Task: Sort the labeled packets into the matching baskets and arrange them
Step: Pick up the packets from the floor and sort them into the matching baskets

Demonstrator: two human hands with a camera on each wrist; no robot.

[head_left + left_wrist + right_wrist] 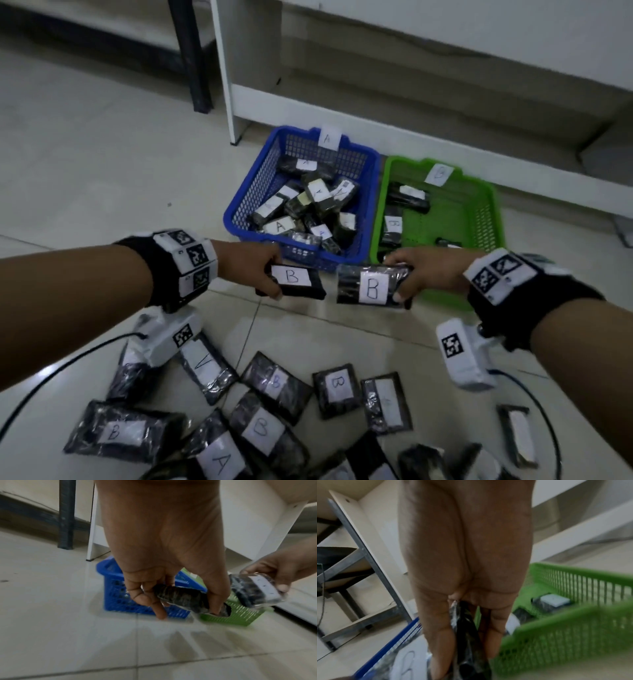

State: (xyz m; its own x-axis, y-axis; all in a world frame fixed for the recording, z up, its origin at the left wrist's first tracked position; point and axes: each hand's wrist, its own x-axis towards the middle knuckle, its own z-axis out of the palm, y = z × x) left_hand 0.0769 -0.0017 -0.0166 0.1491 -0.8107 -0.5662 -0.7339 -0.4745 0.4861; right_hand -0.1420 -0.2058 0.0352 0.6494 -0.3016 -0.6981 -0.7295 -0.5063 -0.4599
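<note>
Both packets read B, so both belong in the green basket (479, 192), which sits right beside the blue basket (246, 192) on the floor. I'd drop the right one first, since it's nearest the green basket, then swing the left one over and lay them flat by the few packets already inside. Left hand (253, 263) pinches its B packet (294, 281) by the edge, palm down, just short of the blue basket. Right hand (424, 270) grips the other B packet (371, 285) at its end, at the green basket's near rim.

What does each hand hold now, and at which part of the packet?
The left hand holds a B-labelled packet by its left end. The right hand holds another B packet by its right end.
</note>
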